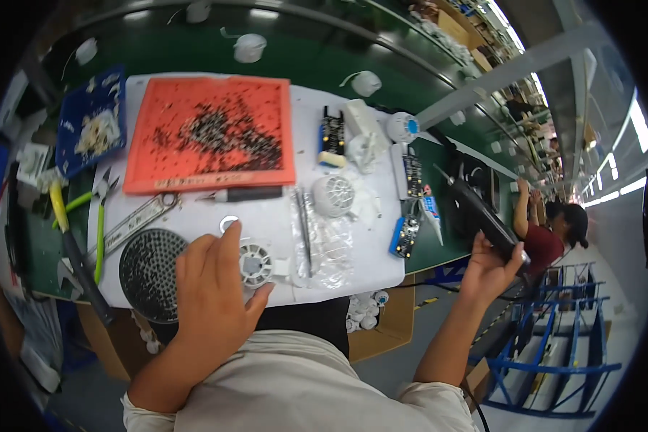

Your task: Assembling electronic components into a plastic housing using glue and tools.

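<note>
A strip of white sheet (374,261) leaves a hand room to pass between the plastic bag (333,259) and the lower circuit board (407,234); the tweezers (306,237) lie along the bag's left side, in the way of any low move toward the round white housing (254,263); the left hand (214,284) blocks the housing from the left, with the perforated black disc (148,275) beyond; farther out, the red tray (138,162) bars low passage with its raised rim; the glue tube (432,216) stands between the sheet and the black power tool (482,211).
</note>
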### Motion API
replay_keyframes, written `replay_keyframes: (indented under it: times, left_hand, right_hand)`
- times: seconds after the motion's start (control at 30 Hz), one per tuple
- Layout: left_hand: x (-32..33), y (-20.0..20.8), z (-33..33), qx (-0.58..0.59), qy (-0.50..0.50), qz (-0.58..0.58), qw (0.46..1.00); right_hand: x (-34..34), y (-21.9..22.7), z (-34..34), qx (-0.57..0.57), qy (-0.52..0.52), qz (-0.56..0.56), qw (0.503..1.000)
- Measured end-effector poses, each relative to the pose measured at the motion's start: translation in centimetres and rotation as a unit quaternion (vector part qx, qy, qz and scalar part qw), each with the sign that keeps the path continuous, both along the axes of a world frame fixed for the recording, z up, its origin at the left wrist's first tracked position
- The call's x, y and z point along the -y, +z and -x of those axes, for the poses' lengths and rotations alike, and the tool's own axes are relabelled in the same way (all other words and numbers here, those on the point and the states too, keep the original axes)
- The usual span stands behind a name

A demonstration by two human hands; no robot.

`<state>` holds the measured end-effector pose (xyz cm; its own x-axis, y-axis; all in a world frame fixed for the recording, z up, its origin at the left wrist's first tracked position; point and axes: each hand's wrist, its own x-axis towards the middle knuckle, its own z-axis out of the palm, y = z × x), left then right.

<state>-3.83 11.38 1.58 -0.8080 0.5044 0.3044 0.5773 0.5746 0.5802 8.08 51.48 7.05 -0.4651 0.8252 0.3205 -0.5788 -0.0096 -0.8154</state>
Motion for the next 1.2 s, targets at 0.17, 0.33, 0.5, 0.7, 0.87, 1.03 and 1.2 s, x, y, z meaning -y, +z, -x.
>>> replay_keyframes:
  times: [0.17, 0.33, 0.5, 0.7, 0.87, 1.03, 1.2]
  left_hand:
    - [-0.1, 0.0, 0.0, -0.076, -0.051, -0.094, 0.991]
    - [-0.3, 1.4, -0.8, 0.009, -0.132, -0.147, 0.980]
    - [0.1, 1.8, -1.4, -0.006, -0.190, -0.227, 0.955]
    - [-0.1, 0.9, -3.0, 0.160, -0.165, -0.286, 0.930]
    - [0.3, -2.4, -2.8, 0.059, -0.117, -0.173, 0.976]
    - [-0.1, -1.9, -2.3, -0.091, -0.024, -0.054, 0.994]
    - [2.4, 2.2, -0.5, -0.103, 0.008, 0.062, 0.993]
  right_hand:
    - [-3.6, -3.8, 0.5, -0.031, -0.002, 0.098, 0.995]
    - [-3.7, -5.6, 3.5, -0.005, 0.025, 0.209, 0.978]
    - [-12.7, -10.9, 0.0, 0.087, 0.164, 0.241, 0.953]
    - [-10.2, -8.6, -1.1, 0.161, 0.288, 0.371, 0.868]
    - [-9.0, -8.8, -1.7, 0.179, 0.322, 0.318, 0.874]
    - [-6.9, -9.0, -3.0, 0.136, 0.136, 0.168, 0.967]
    - [-2.0, -6.5, -2.0, 0.122, 0.036, 0.053, 0.990]
